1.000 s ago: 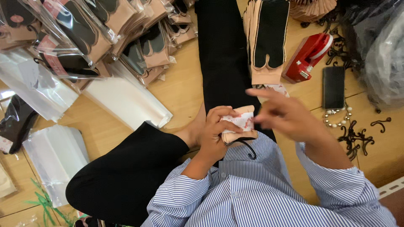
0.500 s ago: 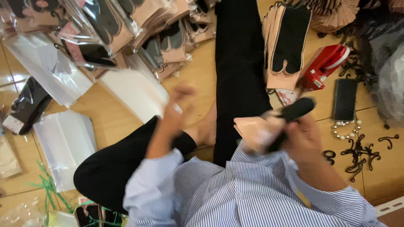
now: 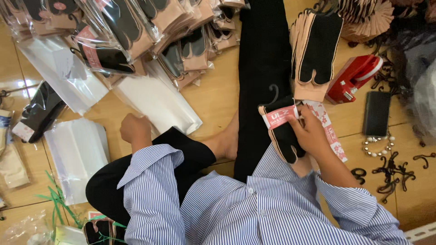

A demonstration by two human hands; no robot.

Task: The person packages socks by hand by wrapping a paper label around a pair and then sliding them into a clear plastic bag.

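Banded split-toe socks in the right hand, left hand out at the bag stack.

The person sits on a wooden floor [image 3: 218, 97] with black-trousered legs [image 3: 263, 68] stretched out, a heap of bagged socks [image 3: 136, 31] ahead and a flat stack of clear bags [image 3: 156, 102] near the knee. Half a second ago the left hand [image 3: 135, 129] was lifted in mid-reach; now it is down at the near edge of that stack, curled into a loose fist, and whether it has pinched a bag I cannot tell. The right hand [image 3: 313, 134] is closed around the black-and-tan sock pair [image 3: 284, 129] with its pink paper band and hook, held over the lap. A second unbagged pair [image 3: 315, 54], a red stapler [image 3: 354, 77] and a dark phone [image 3: 376, 113] lie to the right. So the pair looks banded and waiting for a sleeve.
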